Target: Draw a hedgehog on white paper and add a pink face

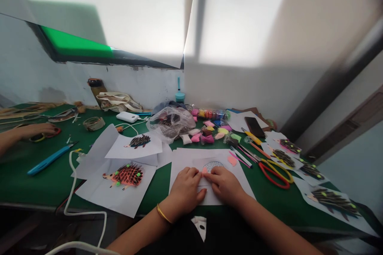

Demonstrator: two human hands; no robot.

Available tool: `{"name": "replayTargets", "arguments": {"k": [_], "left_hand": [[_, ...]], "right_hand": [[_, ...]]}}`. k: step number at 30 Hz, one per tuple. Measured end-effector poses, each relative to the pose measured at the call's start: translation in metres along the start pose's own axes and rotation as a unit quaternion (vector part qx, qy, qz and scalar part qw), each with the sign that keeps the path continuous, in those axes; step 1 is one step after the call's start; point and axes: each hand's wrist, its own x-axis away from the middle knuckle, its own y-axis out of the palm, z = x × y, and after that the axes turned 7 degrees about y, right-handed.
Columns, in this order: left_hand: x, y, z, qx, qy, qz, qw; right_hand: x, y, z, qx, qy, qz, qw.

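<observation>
While scanning left to right around the coral clay (205, 170), see another person's hand (38, 130) at ten o'clock and a hedgehog picture (128, 176) at nine. Next, find left hand (187, 190) and right hand (225, 185) with fingertips on that clay, at a dotted drawing's (213, 165) eight o'clock edge; cannot tell whether pinching or merely pressing. Last, note a flat pink lump (232, 161) at one and red-and-yellow scissors (262, 161) at three on the counter (263, 199).
</observation>
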Motion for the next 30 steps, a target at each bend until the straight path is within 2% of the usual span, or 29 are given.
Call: {"name": "replayTargets", "arguments": {"k": [3, 10, 18, 24, 30], "left_hand": [[0.0007, 0.0010, -0.0011, 0.007, -0.003, 0.000, 1.000], [0.0005, -0.0006, -0.0007, 0.021, -0.010, -0.001, 1.000], [0.0010, 0.0031, -0.0017, 0.033, -0.011, 0.023, 0.999], [0.0008, 0.0040, -0.0014, 0.036, -0.018, 0.031, 0.999], [0.0027, 0.0073, -0.0048, 0.053, -0.042, 0.038, 0.997]], "right_hand": [[0.0015, 0.0011, 0.0016, -0.015, -0.011, 0.009, 1.000], [-0.0012, 0.0002, -0.0020, 0.010, -0.027, -0.013, 1.000], [-0.0011, -0.0002, -0.0021, 0.008, -0.044, -0.017, 0.999], [-0.0039, -0.0008, -0.0066, 0.026, -0.031, -0.031, 0.999], [-0.0016, 0.0005, -0.0010, -0.018, -0.048, -0.001, 0.999]]}}
